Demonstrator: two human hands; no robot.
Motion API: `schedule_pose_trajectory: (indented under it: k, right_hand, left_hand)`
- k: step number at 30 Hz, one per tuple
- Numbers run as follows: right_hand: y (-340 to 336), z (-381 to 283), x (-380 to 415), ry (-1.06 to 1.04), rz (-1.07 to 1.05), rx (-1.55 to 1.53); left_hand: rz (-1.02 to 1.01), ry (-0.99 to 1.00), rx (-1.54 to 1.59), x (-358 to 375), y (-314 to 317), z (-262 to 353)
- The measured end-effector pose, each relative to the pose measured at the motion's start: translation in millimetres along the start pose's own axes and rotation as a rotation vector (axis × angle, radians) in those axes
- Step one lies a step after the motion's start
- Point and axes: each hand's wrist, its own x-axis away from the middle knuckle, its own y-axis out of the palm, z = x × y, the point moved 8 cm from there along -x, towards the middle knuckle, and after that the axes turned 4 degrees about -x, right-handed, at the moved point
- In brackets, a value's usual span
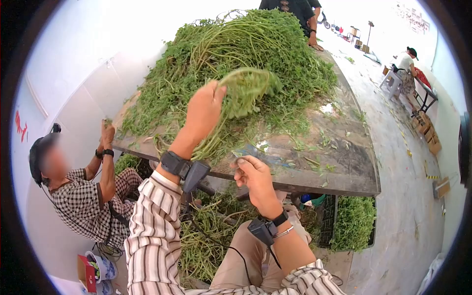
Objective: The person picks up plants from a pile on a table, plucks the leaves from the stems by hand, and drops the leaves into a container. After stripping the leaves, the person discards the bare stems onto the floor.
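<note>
My left hand is closed around a bunch of long leafy green stems, raised over the table. The stems arc to the right from my fist, their leafy ends blurred. Behind them rises a big heap of the same greens. My right hand is at the table's near edge, lower right of the bunch. Its thumb and fingers are curled together in a pinch; whatever is between the fingertips is too small to name.
Loose leaves litter the wooden table. Beneath it are a dark crate of greens and a pile of stems by my legs. At left sits a person in a checked shirt. Another person's hand rests on the far edge.
</note>
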Motion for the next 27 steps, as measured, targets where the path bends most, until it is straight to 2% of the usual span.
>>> schedule_pose_trajectory:
  k: [6, 8, 10, 11, 15, 20, 25, 27]
  right_hand:
    - [0, -1, -1, -0.009, -0.017, 0.010]
    - [-1, -2, -1, -0.013, -0.018, 0.016]
    - [-1, -2, 0, -0.010, -0.009, 0.008]
    - [-2, -2, 0, -0.009, -0.007, 0.008]
    - [-2, -2, 1, -0.009, -0.015, 0.030]
    - [-6, -4, 2, -0.036, -0.020, -0.010]
    - [-9, 0, 1, 0.034, -0.039, 0.016]
    - [-8, -3, 2, 0.014, -0.030, 0.005]
  left_hand:
    - [0.223, 0.059, 0.142, -38, -44, 34]
    - [0.242, 0.063, 0.157, -43, -53, 41]
    - [0.393, 0.092, 0.166, -52, -70, 43]
    - [0.390, 0.072, 0.248, -56, -72, 45]
    - [0.397, 0.102, 0.231, -55, -73, 58]
    - [0.185, -0.072, 0.201, -36, -36, 33]
    - [0.156, -0.061, 0.235, 6, -11, -1]
    - [0.093, -0.239, 0.330, 27, -3, -18]
